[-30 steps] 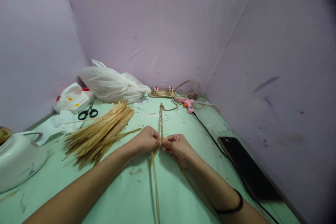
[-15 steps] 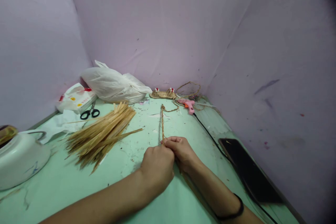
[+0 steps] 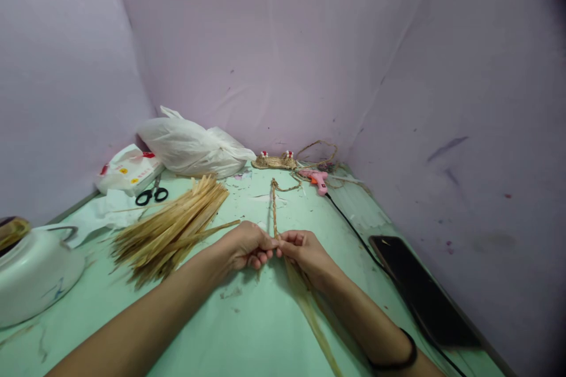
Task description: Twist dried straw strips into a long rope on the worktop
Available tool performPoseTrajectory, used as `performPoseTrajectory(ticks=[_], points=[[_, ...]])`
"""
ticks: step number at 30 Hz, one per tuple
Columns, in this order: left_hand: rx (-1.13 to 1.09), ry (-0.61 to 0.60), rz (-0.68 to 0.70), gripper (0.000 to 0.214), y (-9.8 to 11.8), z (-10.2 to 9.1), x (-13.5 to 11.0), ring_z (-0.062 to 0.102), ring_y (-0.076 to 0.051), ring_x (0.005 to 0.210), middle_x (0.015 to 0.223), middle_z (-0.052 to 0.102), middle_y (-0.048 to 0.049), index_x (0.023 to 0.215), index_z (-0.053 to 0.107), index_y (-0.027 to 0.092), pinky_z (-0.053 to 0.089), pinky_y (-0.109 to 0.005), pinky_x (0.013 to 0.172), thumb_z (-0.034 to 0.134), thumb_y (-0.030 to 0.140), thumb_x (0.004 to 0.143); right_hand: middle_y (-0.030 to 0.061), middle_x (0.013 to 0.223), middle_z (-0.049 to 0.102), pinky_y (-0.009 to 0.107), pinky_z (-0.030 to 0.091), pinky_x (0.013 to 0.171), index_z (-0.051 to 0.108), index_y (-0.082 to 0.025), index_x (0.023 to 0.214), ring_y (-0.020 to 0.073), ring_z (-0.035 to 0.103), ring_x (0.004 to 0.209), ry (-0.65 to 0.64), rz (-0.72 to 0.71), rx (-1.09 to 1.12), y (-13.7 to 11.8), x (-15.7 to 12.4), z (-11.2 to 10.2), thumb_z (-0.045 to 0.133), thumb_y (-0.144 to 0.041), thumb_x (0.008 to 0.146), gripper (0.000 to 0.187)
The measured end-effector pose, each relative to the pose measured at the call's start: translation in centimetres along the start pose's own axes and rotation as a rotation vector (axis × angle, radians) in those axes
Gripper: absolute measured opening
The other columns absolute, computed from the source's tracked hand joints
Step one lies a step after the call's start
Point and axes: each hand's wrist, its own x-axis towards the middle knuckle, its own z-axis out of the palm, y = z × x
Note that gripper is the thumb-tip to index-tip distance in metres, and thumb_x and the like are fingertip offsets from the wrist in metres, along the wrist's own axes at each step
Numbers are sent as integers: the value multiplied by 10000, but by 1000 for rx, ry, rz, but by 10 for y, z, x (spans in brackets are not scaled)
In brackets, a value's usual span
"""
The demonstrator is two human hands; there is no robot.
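Both hands have been brought to the lower end of the braid (image 3: 275,212), where their fingertips meet. Half a second earlier, the left hand (image 3: 248,247) was closed in front of the right, its knuckles across the strands; now it has been swung out to its own side, and the braid's end has been uncovered between the two. A pale strip (image 3: 305,300), covered by the left fist then, can be seen trailing from beside the right hand (image 3: 307,253) toward the near edge of the view. From this, a strand may be judged to have been passed across, with the braid's end kept steady. The end is pinched between the right thumb and forefinger. On the left, the thumb is pointed inward and the other fingers are curled beneath; whether a strand is gripped there cannot be told. Both forearms are angled inward from the lower corners, low over the green table (image 3: 212,336). The braid is stretched straight away from the hands, well apart from the loose bundle of dry strips (image 3: 172,230) at the left.
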Motion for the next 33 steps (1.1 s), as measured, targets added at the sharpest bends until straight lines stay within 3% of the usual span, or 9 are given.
performPoseTrajectory(ticks=[6,10,13,16,19,25,30,33], points=[[245,265,-26,204,6,9,-8,263,-51,256,286,328,52,433,421,154,177,-189,294,542,230,579,34,592,613,200,331,494,611,-119,627,102,488,529,93,-164,-397,7,2,-5,529,-220,645,131],[227,318,43,173,8,17,-14,204,-40,264,281,247,78,420,366,170,132,-196,307,503,145,522,39,598,633,214,325,503,659,-150,660,125,510,544,194,-228,-769,-2,-9,-4,500,-231,672,179],[229,338,23,203,8,21,-15,182,-38,262,269,212,80,394,327,178,121,-202,308,488,132,507,46,555,627,219,289,471,651,-159,598,130,501,512,273,-181,-940,-13,-19,-2,512,-266,669,189],[186,341,-24,191,8,23,-14,182,-38,259,265,232,71,383,337,173,113,-201,309,469,141,518,52,534,623,215,256,445,636,-156,569,127,499,491,270,-121,-987,-18,-27,4,495,-264,673,206],[113,291,-41,188,6,22,-13,184,-36,266,273,260,59,379,357,166,88,-201,315,463,157,534,59,554,631,218,241,450,635,-158,591,122,498,483,281,-168,-1057,-15,-32,12,463,-232,692,213],[123,280,96,58,-1,13,-9,210,-34,275,279,298,67,436,480,133,120,-190,317,485,115,491,75,635,661,233,236,478,632,-163,639,129,535,514,282,-316,-1164,-1,-39,26,416,-176,743,240],[137,220,49,42,-3,0,-6,196,-37,275,290,323,69,494,524,133,96,-189,305,532,167,473,31,557,624,215,255,472,620,-166,593,107,496,482,161,-350,-1032,-1,-40,25,457,-271,754,252],[93,134,43,91,-2,-9,-6,165,-25,281,301,286,85,494,485,145,71,-182,312,556,198,477,25,562,613,213,310,498,625,-163,612,116,503,520,309,-325,-801,-6,-31,16,466,-384,751,305]])
